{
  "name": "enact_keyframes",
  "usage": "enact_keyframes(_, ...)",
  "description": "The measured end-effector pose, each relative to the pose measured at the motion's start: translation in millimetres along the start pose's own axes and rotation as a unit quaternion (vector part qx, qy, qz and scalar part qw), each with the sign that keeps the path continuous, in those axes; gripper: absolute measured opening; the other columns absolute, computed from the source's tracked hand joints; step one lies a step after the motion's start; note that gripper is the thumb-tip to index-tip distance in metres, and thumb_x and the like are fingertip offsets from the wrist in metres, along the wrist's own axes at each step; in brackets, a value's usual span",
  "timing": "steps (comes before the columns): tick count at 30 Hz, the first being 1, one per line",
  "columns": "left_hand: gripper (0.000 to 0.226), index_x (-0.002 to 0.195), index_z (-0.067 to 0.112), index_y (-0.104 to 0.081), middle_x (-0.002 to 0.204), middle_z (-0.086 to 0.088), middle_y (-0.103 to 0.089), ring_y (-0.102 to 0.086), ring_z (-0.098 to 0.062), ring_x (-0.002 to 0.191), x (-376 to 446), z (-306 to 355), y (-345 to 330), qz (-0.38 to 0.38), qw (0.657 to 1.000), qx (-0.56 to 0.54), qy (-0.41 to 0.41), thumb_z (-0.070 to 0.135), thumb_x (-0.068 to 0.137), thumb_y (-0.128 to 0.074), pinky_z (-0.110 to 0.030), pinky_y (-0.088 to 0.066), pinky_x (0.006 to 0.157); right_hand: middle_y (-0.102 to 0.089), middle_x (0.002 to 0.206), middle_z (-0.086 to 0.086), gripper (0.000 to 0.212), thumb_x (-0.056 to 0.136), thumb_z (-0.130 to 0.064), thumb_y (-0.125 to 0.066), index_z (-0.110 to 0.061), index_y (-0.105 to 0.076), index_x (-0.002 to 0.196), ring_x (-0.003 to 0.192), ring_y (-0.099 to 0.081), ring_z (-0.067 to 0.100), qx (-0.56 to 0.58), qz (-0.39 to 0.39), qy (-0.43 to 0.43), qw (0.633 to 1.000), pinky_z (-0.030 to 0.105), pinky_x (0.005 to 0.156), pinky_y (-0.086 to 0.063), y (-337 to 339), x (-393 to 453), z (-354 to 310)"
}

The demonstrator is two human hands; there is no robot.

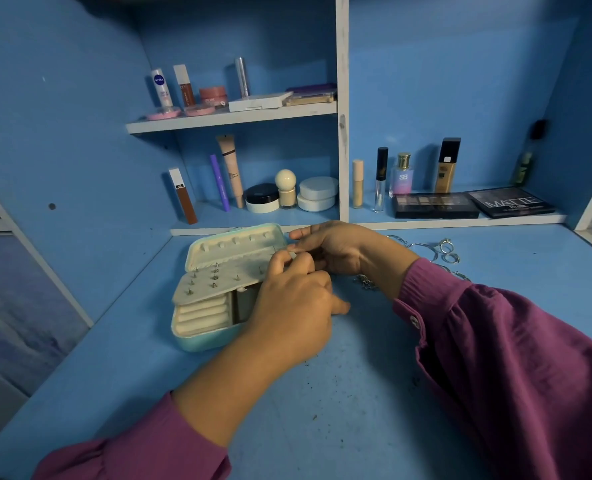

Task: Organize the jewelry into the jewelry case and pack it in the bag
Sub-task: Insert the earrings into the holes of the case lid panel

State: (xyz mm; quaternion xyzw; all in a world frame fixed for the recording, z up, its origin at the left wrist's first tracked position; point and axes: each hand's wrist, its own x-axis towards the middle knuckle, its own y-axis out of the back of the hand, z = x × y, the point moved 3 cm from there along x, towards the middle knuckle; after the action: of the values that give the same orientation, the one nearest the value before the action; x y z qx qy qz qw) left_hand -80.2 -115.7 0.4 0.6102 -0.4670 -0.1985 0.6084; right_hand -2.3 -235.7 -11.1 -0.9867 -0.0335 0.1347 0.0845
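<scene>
In the head view the jewelry case (218,289) lies open under the left hand (294,306), several earrings (214,271) already pinned in its flap, while chains and rings (440,252) lie beyond the right hand (336,249), so I judge the task partly done; no bag is in view. Both hands meet at the flap's right edge with fingers curled as if pinching something small, though what they hold I cannot tell. Around them is a blue desk (322,393), with cosmetics on shelves (232,117) behind.
</scene>
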Motion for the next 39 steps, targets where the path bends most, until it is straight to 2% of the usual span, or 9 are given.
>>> enact_keyframes(4,0.038,0.101,0.049,-0.07,0.085,0.015,-0.066,-0.053,-0.02,0.095,-0.4,1.2,5.7,0.023,1.0,-0.014,-0.008,0.019,0.083,-0.057,-0.037,-0.014,0.095,-0.056,0.077,0.008,0.019,0.084,0.007,-0.06,-0.012,-0.059,0.085,0.072,-0.05,0.018,0.001,-0.001,-0.002,1.0,0.026,0.067,-0.038,-0.4,-1.3,-0.5)
enact_keyframes(9,0.036,0.112,0.049,-0.065,0.104,0.017,-0.065,-0.044,-0.017,0.109,-3.3,-1.6,5.2,0.022,1.0,-0.014,-0.015,0.022,0.093,-0.051,-0.034,-0.005,0.098,-0.055,0.076,0.008,0.019,0.084,0.007,-0.06,-0.012,-0.059,0.085,0.071,-0.049,0.018,0.001,0.004,0.001,1.0,0.026,0.067,-0.037,-1.2,-2.1,-0.4)
enact_keyframes(12,0.032,0.1,0.042,-0.073,0.095,0.017,-0.067,-0.049,-0.019,0.104,-3.0,-1.7,7.4,0.03,0.999,-0.012,-0.022,0.019,0.085,-0.058,-0.033,-0.008,0.098,-0.056,0.076,0.008,0.019,0.084,0.008,-0.06,-0.012,-0.059,0.086,0.07,-0.049,0.017,-0.003,0.006,-0.001,1.0,0.026,0.067,-0.037,-1.1,-2.7,-0.9)
enact_keyframes(16,0.023,0.072,0.032,-0.078,0.068,0.014,-0.066,-0.058,-0.021,0.082,-1.6,-5.3,-0.6,0.051,0.998,0.012,-0.019,0.015,0.062,-0.064,-0.036,-0.021,0.091,-0.056,0.075,0.008,0.019,0.085,0.007,-0.059,-0.012,-0.059,0.087,0.067,-0.048,0.016,-0.004,0.01,-0.003,1.0,0.024,0.064,-0.036,-1.7,-4.2,-1.6)
enact_keyframes(20,0.018,0.075,0.033,-0.076,0.064,0.014,-0.064,-0.056,-0.018,0.08,-0.1,-1.4,-2.8,0.086,0.996,0.037,-0.005,0.019,0.065,-0.076,-0.037,-0.021,0.092,-0.056,0.075,0.008,0.019,0.086,0.008,-0.057,-0.011,-0.058,0.088,0.065,-0.049,0.016,-0.003,0.01,0.002,1.0,0.024,0.061,-0.037,-3.0,-6.8,-2.0)
enact_keyframes(25,0.03,0.082,0.038,-0.075,0.064,0.015,-0.06,-0.049,-0.015,0.078,1.3,2.1,-6.4,0.056,0.997,0.058,-0.022,0.017,0.062,-0.082,-0.045,-0.02,0.1,-0.056,0.072,0.005,0.018,0.085,0.005,-0.06,-0.012,-0.057,0.089,0.049,-0.052,0.012,-0.004,0.005,0.002,1.0,0.02,0.046,-0.045,-5.8,-14.1,-3.9)
enact_keyframes(28,0.021,0.073,0.033,-0.073,0.061,0.015,-0.058,-0.049,-0.014,0.079,1.2,2.2,-7.8,0.05,0.995,0.081,-0.021,0.019,0.061,-0.084,-0.046,-0.023,0.101,-0.056,0.071,0.005,0.018,0.084,0.005,-0.06,-0.012,-0.057,0.089,0.059,-0.051,0.015,0.001,0.004,-0.002,1.0,0.021,0.049,-0.047,-6.4,-14.8,-4.0)
enact_keyframes(34,0.015,0.065,0.022,-0.067,0.063,0.006,-0.055,-0.053,-0.02,0.079,3.1,4.2,-8.1,0.065,0.993,0.097,-0.01,0.025,0.066,-0.082,-0.045,-0.024,0.101,-0.058,0.07,0.006,0.019,0.085,0.008,-0.058,-0.011,-0.057,0.089,0.063,-0.054,0.017,0.012,0.004,0.003,1.0,0.024,0.059,-0.049,-5.3,-12.0,-3.1)
enact_keyframes(39,0.017,0.065,0.016,-0.065,0.064,0.001,-0.054,-0.053,-0.023,0.077,5.9,7.6,-11.7,0.057,0.991,0.121,0.003,0.018,0.061,-0.081,-0.046,-0.026,0.101,-0.062,0.064,0.005,0.018,0.086,0.009,-0.057,-0.009,-0.058,0.087,0.059,-0.06,0.016,0.033,0.005,0.001,0.999,0.022,0.055,-0.055,-5.1,-11.4,-2.5)
